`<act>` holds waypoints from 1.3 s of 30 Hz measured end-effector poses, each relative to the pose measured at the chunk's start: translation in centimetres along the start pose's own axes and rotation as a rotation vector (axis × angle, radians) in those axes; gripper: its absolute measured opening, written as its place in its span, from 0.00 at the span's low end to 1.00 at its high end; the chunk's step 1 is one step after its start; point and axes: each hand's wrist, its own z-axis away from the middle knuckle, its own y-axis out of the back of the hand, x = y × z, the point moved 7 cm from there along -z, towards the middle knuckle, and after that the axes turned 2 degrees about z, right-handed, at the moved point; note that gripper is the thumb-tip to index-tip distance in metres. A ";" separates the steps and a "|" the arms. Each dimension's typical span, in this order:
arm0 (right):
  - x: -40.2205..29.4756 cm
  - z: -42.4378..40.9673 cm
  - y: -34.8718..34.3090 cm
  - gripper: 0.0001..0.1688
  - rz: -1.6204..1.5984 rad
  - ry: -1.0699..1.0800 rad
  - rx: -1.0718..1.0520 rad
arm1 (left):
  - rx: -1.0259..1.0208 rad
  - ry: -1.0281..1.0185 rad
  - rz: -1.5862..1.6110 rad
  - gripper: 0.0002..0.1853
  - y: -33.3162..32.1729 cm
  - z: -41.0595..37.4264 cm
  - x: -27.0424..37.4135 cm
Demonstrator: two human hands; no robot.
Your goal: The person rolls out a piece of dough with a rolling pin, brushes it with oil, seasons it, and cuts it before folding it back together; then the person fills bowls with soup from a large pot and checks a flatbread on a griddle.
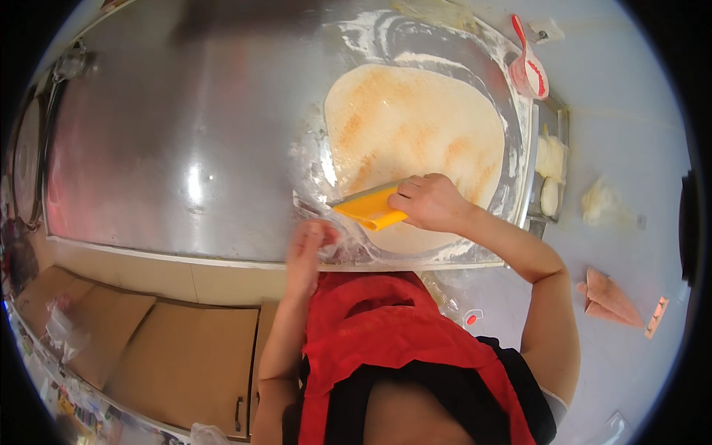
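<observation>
My right hand (436, 204) grips a yellow scraper (370, 210) with a greyish long edge, tilted over the near part of a rolled dough sheet (417, 133). The dough is wide, thin and pale, streaked with orange-brown powder and shiny in places. Part of its near left side is hidden by the scraper and hand. My left hand (305, 253) is blurred at the counter's front edge, left of the scraper; its fingers look reddish, and whether they hold anything is unclear. White flour (364, 36) is smeared on the metal around the dough.
The metal counter (139, 139) stretches far to the left. At the right rim stands a red-handled scoop (528, 78) of white powder, near a tray (563, 119) holding pale dough pieces (550, 161). A pinkish cloth (609, 297) hangs at right. Brown cabinets (189, 356) lie behind me at left.
</observation>
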 end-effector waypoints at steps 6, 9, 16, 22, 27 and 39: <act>-3.5 -1.4 -8.2 0.04 -0.135 0.093 -0.269 | 0.543 -0.232 -0.007 0.08 8.6 3.1 0.0; -5.8 -4.4 -7.3 0.04 -0.176 0.137 -0.286 | 0.669 -0.306 0.021 0.07 9.7 4.6 0.5; 8.5 -10.6 -0.7 0.10 0.039 -0.345 -0.059 | 0.658 -0.329 0.069 0.05 10.3 4.2 0.1; 8.2 -16.2 -3.3 0.10 -0.119 -0.257 0.073 | 0.498 -0.247 -0.003 0.05 5.4 0.0 0.6; 12.4 -14.8 1.5 0.21 -0.165 -0.620 -0.063 | 0.295 -0.283 -0.142 0.06 2.7 -2.2 2.4; 34.9 -6.2 4.3 0.38 -0.080 -1.274 0.479 | 0.191 -0.184 -0.272 0.05 -0.2 -5.4 2.8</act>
